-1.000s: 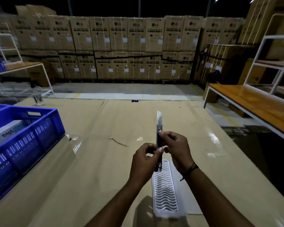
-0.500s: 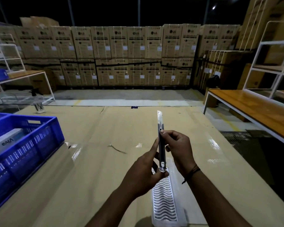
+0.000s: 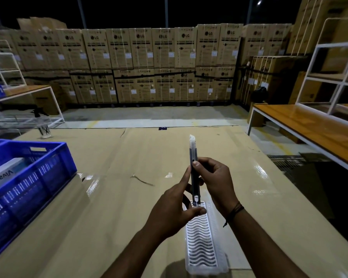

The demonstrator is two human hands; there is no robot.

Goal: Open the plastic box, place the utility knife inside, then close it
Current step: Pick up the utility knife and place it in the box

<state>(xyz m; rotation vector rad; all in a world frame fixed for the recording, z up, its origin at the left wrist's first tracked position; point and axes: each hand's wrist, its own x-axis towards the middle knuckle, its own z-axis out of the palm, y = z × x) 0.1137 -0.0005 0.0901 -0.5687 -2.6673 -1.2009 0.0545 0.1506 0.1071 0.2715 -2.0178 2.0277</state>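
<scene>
Left hand (image 3: pixel 172 213) has slid to the utility knife (image 3: pixel 193 171) base, right hand (image 3: pixel 216 181) gripping mid-handle, above the plastic box (image 3: pixel 204 243); insertion looks imminent.

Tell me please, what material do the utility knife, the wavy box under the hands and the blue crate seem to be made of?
Utility knife: a dark body, likely plastic or metal, under a clear plastic sleeve; its pale tip looks translucent.
Plastic box: clear, glossy moulded plastic; wavy ribs catch the light.
Blue crate: rigid, slightly shiny plastic, with slotted moulded walls.
</scene>
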